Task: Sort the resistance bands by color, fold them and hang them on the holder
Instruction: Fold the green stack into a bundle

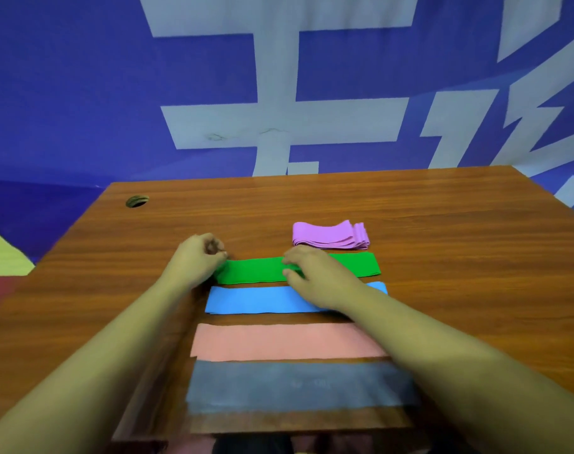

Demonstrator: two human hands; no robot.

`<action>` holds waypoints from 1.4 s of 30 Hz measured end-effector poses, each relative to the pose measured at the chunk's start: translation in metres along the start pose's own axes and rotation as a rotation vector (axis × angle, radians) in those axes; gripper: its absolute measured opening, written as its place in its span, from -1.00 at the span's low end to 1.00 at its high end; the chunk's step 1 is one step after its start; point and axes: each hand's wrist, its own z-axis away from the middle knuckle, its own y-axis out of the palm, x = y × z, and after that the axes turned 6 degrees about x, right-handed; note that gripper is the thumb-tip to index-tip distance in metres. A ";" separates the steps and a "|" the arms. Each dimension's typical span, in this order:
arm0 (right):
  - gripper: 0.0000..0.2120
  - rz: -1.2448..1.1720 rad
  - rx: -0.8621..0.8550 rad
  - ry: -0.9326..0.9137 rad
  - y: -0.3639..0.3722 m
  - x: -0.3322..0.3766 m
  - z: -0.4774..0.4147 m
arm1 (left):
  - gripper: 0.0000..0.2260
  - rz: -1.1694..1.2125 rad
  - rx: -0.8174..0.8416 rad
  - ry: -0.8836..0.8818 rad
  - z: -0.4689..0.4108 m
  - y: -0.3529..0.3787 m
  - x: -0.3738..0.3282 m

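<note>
Several flat resistance bands lie in a row on the wooden table (pixel 443 224). Farthest is a folded purple band (pixel 330 235). Then come a green band (pixel 256 271), a blue band (pixel 249 299), a pink band (pixel 279 342) and a grey band (pixel 295 385) nearest me. My left hand (pixel 197 260) pinches the left end of the green band with curled fingers. My right hand (pixel 315 276) lies over the green band's middle, its fingers resting flat on the band. No holder is in view.
A round cable hole (pixel 137 201) sits at the table's far left corner. A blue banner with white characters (pixel 279 93) hangs behind the table. The table's right and left edges drop off to the floor.
</note>
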 end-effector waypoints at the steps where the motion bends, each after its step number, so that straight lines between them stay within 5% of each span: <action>1: -0.68 0.011 0.028 0.018 0.006 0.005 -0.003 | -0.93 -0.002 -0.008 -0.055 0.004 -0.001 0.005; 11: -0.68 0.141 0.076 0.090 0.025 0.014 0.001 | -0.59 0.001 0.090 -0.372 0.011 0.019 -0.004; 18: -0.74 0.052 0.036 0.086 0.029 0.009 -0.003 | -0.89 0.078 0.047 -0.239 0.019 0.022 -0.020; 21: -0.79 -0.180 -0.026 0.189 0.022 0.011 -0.008 | -0.89 0.219 -0.057 -0.123 0.020 0.017 -0.031; 24: -0.71 -0.758 -0.158 0.407 0.005 0.017 -0.016 | -0.86 0.277 -0.102 0.051 0.024 0.017 -0.050; 28: -0.60 -1.406 -0.074 0.514 -0.018 0.019 -0.019 | -0.84 0.387 -0.095 0.238 0.030 0.029 -0.080; 35: -0.63 -1.592 -0.167 0.568 -0.034 -0.006 -0.013 | -0.83 0.539 0.137 0.346 0.027 0.053 -0.100; 42: -0.78 -1.503 -0.205 0.669 -0.046 -0.019 -0.010 | -0.89 0.667 -0.011 0.303 0.019 0.058 -0.100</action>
